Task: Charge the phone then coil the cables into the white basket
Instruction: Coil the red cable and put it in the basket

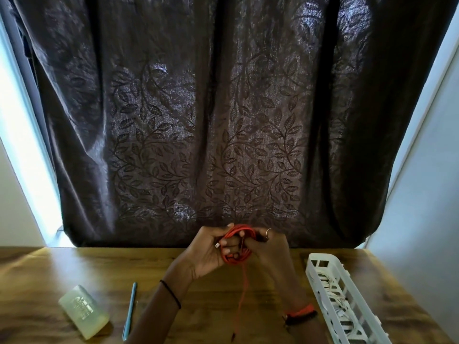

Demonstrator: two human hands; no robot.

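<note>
L hand [210, 252]: fingers curled round the L side of a red cable [235, 232] coil, fingertips pressed on the loops; palm faces R.
R hand [269, 247]: fingers curled round the R side of the same coil, gripping it; back of hand twd camera.
grip state: both hands closed on the coil, none spread.
red cable: bundled in several loops btwn the two hands, held above the far-centre of the table, not touching it; L of the basket, well apart from it.
white plug [217, 245]: small connector end sticks out at L hand's fingers.
loose tail [244, 284]: one strand hangs from the coil down btwn the forearms, its end near the bottom edge of view.
ring [268, 231]: on a R hand finger.
wristbands: black band [171, 294] on L wrist; orange-red band [301, 311] on R wrist.
table [223, 306]: brown wood grain, under both arms.
white basket [320, 276]: long slotted tray on table's R side, running near-to-far; pale cables [340, 302] lie inside.
blue item [130, 310]: thin, long, on table L of L forearm; pen or phone on edge, can't tell.
translucent block [83, 311]: pale, printed text on top, lies flat further L, near the blue item.
curtain [223, 120]: dark, leaf pattern, hangs behind the table; bright light at both sides.
</note>
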